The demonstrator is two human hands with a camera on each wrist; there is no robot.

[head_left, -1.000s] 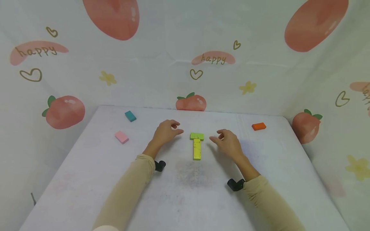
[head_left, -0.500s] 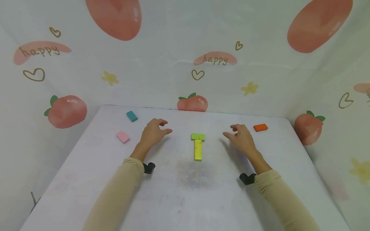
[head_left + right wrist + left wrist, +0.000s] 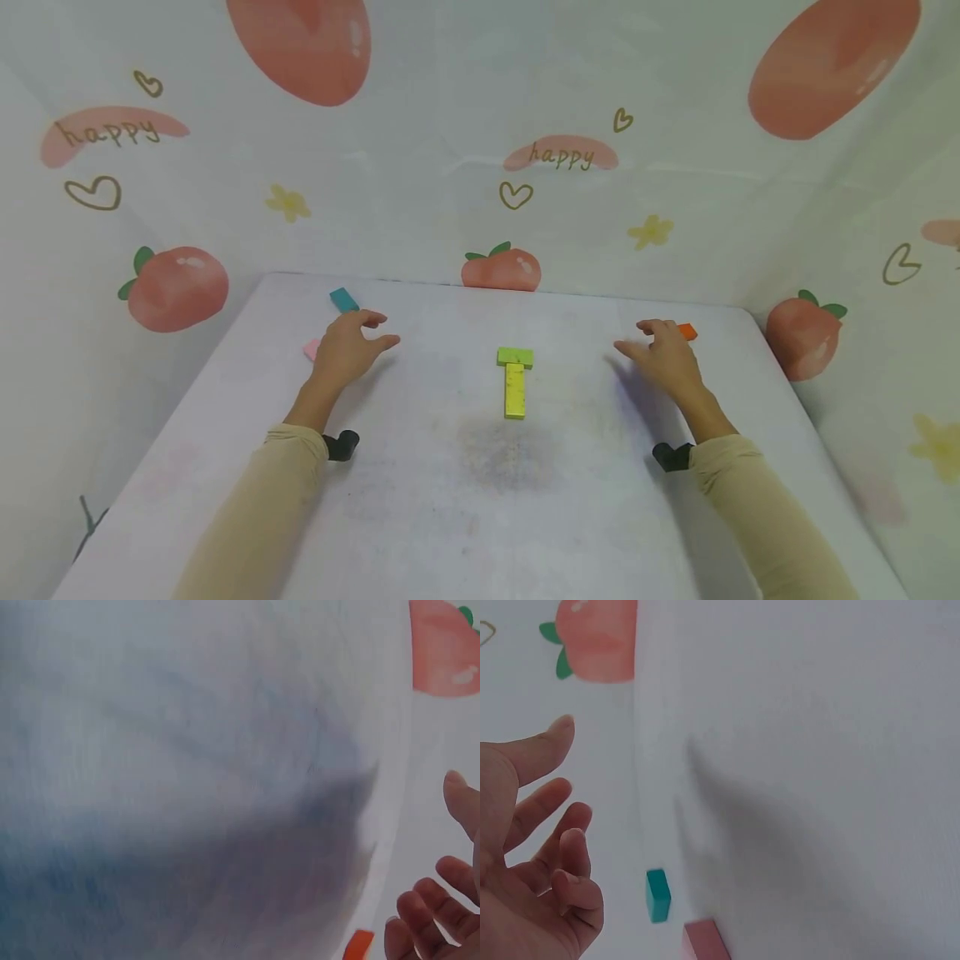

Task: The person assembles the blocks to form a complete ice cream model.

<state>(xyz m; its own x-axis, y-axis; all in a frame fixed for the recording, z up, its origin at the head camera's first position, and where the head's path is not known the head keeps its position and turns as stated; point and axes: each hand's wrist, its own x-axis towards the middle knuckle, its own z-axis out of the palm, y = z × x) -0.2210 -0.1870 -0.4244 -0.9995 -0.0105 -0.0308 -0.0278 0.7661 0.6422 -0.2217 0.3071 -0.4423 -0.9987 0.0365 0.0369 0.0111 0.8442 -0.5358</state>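
Observation:
In the head view a green block [image 3: 515, 357] lies crosswise at the far end of a yellow block [image 3: 515, 392], forming a T on the table. My left hand [image 3: 345, 350] hovers over the table to the left of them, holding nothing, thumb and fingers apart. It partly covers a pink block [image 3: 311, 349], and a teal block [image 3: 343, 300] lies just beyond it. To the right, my right hand [image 3: 666, 358] is also above the table with fingers loosely bent and nothing in them. An orange block [image 3: 687, 332] shows partly behind it.
The white table [image 3: 480, 500] meets a printed cloth backdrop [image 3: 420, 208] at the back and sides. A black wrist-worn piece [image 3: 342, 446] sits at the left wrist, another black piece [image 3: 672, 457] at the right.
Both hands have moved outward from the green and yellow blocks, the left hand toward the pink and teal blocks, the right toward the orange one. The T of blocks stays as it was.

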